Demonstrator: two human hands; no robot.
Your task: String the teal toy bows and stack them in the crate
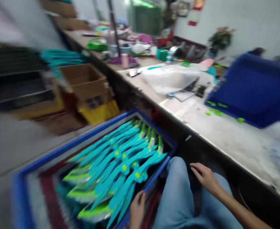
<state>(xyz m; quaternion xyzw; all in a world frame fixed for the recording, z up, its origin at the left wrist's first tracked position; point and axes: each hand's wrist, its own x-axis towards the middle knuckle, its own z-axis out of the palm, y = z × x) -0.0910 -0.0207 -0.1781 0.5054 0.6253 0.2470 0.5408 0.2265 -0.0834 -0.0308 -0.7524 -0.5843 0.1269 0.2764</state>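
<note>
A large blue crate (68, 141) sits low beside my legs. In it, several turquoise propeller-shaped pieces (132, 163) with lime-green dots lie in an overlapping row, among clear-wrapped parts with lime-green edges (94, 210). At the crate's near rim is my left hand (137, 206), its fingers curled on the edge beside the closest turquoise piece; its lower part is cut off by the frame. My right hand (205, 176) hangs over my lap between the knees, thumb and forefinger apart, with nothing in it.
A long worktable (202, 127) runs along the right, bearing a tilted blue bin (252, 92), small green pieces (217, 112), white plastic sheeting (171, 78) and a phone (134, 72). Cardboard boxes (87, 84) and a dark crate (18, 86) stand at the left.
</note>
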